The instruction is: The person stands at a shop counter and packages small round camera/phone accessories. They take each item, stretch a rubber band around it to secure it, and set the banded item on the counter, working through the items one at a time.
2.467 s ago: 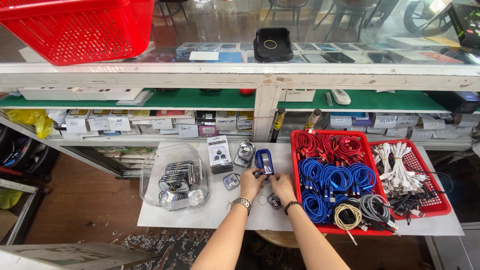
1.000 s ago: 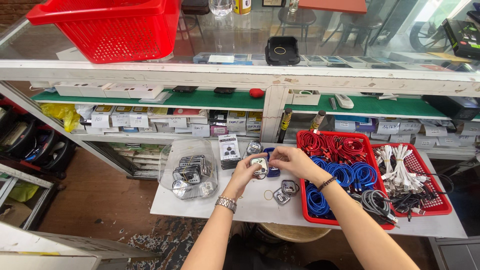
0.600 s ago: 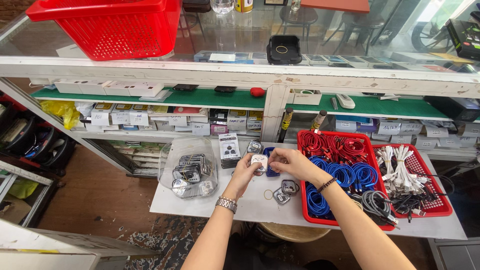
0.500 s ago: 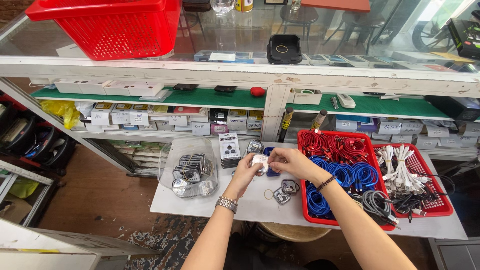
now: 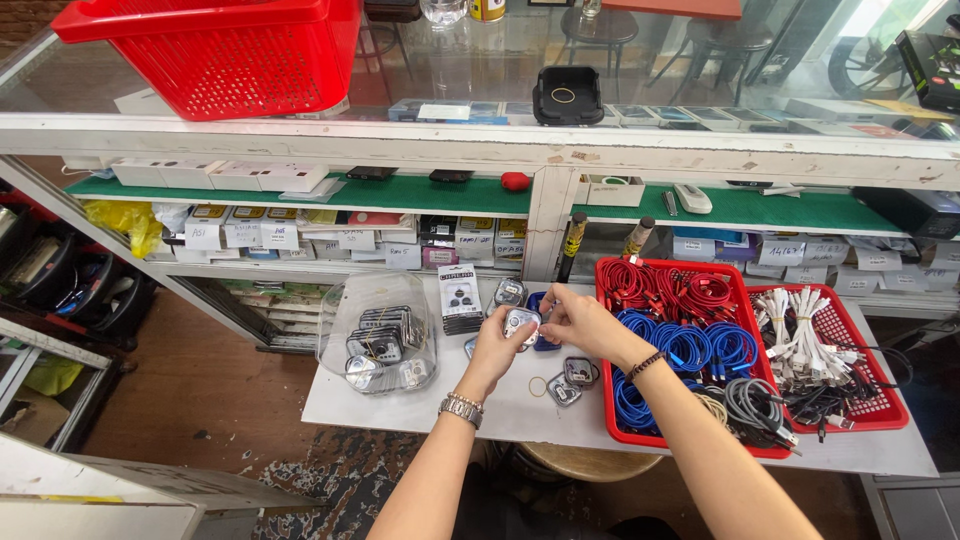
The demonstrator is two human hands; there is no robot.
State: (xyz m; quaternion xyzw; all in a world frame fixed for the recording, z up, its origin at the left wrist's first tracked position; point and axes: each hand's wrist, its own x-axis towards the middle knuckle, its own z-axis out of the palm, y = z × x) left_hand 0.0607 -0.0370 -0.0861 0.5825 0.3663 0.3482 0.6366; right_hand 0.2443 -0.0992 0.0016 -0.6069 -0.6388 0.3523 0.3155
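Silver small case (image 5: 521, 322) now pinched between left hand (image 5: 492, 352) and right hand (image 5: 580, 322). Lifted off the counter (image 5: 420, 420) since the blue item was set down.

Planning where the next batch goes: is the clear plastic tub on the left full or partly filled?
Partly filled. The clear plastic tub holds small silver packs only across its lower part; its upper part shows through empty.

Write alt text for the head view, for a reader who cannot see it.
Both hands, the left hand and the right hand, hold a small clear packet above a white table, beside a red tray of coiled red and blue cables. A clear tub of similar packets stands to the left.
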